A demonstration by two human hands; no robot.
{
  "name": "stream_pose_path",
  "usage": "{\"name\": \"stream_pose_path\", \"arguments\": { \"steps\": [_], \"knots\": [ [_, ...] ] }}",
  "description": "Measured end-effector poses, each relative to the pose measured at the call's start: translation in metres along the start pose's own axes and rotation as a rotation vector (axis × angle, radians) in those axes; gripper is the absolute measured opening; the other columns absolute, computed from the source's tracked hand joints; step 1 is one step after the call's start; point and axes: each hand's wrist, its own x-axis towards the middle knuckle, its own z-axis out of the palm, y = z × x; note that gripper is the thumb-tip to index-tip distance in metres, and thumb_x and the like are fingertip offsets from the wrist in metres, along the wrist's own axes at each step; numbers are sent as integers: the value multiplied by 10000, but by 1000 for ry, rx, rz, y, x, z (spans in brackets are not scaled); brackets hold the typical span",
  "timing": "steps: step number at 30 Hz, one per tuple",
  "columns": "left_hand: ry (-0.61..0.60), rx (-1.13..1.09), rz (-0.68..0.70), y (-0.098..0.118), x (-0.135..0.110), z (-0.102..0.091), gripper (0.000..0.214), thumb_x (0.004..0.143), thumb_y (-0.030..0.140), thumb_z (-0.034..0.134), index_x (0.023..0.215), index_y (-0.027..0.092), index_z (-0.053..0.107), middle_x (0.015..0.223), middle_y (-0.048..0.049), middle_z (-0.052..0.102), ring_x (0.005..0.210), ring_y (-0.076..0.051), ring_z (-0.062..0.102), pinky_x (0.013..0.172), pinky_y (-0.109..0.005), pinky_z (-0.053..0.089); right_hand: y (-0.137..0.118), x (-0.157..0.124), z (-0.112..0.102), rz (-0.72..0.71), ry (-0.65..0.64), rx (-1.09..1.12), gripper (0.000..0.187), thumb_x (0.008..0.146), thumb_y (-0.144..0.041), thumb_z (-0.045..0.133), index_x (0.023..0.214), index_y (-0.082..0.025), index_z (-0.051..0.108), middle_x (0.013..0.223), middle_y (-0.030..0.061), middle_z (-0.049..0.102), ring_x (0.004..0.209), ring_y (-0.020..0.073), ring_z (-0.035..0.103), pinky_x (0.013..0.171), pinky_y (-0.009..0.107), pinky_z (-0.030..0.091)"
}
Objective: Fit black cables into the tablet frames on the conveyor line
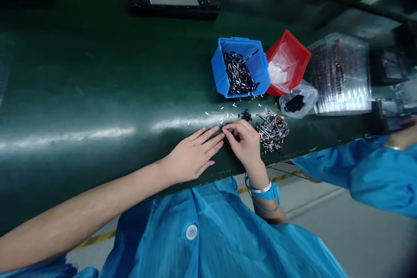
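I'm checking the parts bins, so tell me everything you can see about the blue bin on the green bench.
The blue bin is an open, angular plastic parts bin standing on the dark green workbench. It holds a loose tangle of short black-and-silver pieces, with one sticking up past the rest. Its side appears to touch the corner of the red bin beside it, and a few small pieces lie scattered just in front of it.
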Motion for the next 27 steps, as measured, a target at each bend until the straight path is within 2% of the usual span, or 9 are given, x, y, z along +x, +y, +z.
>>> {"name": "stream_pose_path", "arguments": {
  "steps": [7, 14, 23, 27],
  "knots": [
    [-5, 6, -8, 0, 1, -1, 515, 955, 352, 442, 1396, 88, 447, 1509, -109, 356, 1438, -272, 233, 1167, -402, 170, 1, -1, -6, -234, 16, -197, 144, 877, -125, 552, 847, -187, 678, 737, 36, 640, 714, 150, 562, 639, 265, 471],
    [-7, 19, -15, -1, 2, -2, 489, 960, 335, 427, 1384, 95, 466, 1493, -113, 387, 1432, -257, 255, 1157, -393, 205, -5, -10, -16, -399, -59, -518, 264, 880, -76, 494, 1002, -165, 711, 768, 56, 651, 703, 163, 505, 572, 275, 413],
    [0, 13, -12, -1, 2, -2, 487, 954, 327, 439, 1375, 85, 477, 1484, -128, 400, 1425, -264, 273, 1149, -398, 220, 0, -16, -11, -294, -17, -371, 318, 872, -56, 472, 1030, -187, 715, 750, 48, 613, 691, 148, 524, 588, 256, 452],
    [-3, -13, -9, -2, 2, -2, 479, 954, 332, 439, 1369, 98, 487, 1481, -112, 410, 1430, -269, 257, 1154, -413, 208, 2, -9, -13, -121, -17, -98, 218, 876, -126, 544, 973, -209, 720, 782, 32, 647, 709, 135, 586, 588, 252, 477]
  ]
}}
